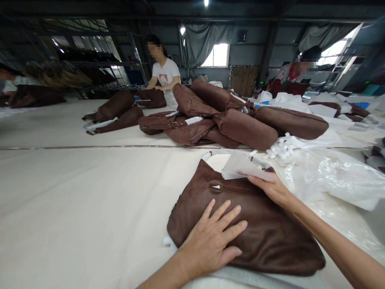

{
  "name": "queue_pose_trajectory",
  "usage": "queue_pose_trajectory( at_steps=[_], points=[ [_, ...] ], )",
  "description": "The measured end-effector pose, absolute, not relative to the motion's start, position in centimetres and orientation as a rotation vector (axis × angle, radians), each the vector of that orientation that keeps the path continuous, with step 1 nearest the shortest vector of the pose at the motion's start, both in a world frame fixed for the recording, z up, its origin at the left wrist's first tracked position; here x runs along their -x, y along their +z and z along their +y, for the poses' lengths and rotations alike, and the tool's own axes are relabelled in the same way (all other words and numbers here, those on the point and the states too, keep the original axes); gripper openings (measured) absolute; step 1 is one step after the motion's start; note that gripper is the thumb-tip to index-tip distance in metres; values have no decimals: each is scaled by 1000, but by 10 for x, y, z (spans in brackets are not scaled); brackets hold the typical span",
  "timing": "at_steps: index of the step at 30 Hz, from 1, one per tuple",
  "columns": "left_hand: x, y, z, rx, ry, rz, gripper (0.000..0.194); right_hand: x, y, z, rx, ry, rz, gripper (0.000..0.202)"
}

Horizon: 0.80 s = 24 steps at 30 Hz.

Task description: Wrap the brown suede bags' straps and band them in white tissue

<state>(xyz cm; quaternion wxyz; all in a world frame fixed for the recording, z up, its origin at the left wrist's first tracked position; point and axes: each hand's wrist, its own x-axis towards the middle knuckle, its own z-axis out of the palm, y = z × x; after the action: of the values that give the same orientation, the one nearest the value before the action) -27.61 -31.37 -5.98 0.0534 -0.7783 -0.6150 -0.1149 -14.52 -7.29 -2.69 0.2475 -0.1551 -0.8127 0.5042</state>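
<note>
A brown leather handbag (270,228) lies flat in front of me, its handle wrapped in white material at the far side. My left hand (212,239) rests on the bag's face with fingers spread, holding nothing. Near the bag's top right corner, my right hand (269,184) pinches a sheet of thin white paper (237,166) between thumb and fingers. The paper hangs over the bag's top edge and part of the handle. Below the left fingertips' far side shows a zipper (231,188) with a wrapped pull.
A heap of brown handbags (246,128) lies across the table beyond. Clear plastic bags (333,172) and small white wrapped pieces (282,146) are at the right. Behind the table, one co-worker (166,74) handles a bag; another person (290,76) is at far right.
</note>
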Motion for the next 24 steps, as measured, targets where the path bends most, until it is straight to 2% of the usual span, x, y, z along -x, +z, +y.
queue_pose_trajectory(
  at_steps=[4, 8, 10, 12, 14, 17, 22, 24],
  points=[
    [274, -65, -312, 2362, -555, -1900, 53, 114, -49, -98, -42, 865, -2684, 44],
    [272, -76, -314, 2224, -887, -1901, 44, 101, -63, -111, -101, 506, -2843, 52],
    [271, -81, -316, 2060, -1119, -1881, 46, 99, -65, -114, -118, 415, -2888, 60],
    [270, -83, -316, 1905, -1264, -1837, 56, 99, -66, -114, -138, 361, -2919, 66],
    [270, -82, -315, 1888, -1212, -1840, 64, 102, -66, -112, -157, 330, -2943, 70],
    [270, -77, -312, 2099, -881, -1934, 56, 104, -62, -109, -169, 304, -2977, 74],
    [271, -74, -311, 2246, -634, -1960, 45, 75, -46, -148, -43, 277, -2820, 48],
    [272, -75, -311, 2251, -615, -1951, 43, 50, -47, -182, -66, 300, -2726, 48]
  ],
)
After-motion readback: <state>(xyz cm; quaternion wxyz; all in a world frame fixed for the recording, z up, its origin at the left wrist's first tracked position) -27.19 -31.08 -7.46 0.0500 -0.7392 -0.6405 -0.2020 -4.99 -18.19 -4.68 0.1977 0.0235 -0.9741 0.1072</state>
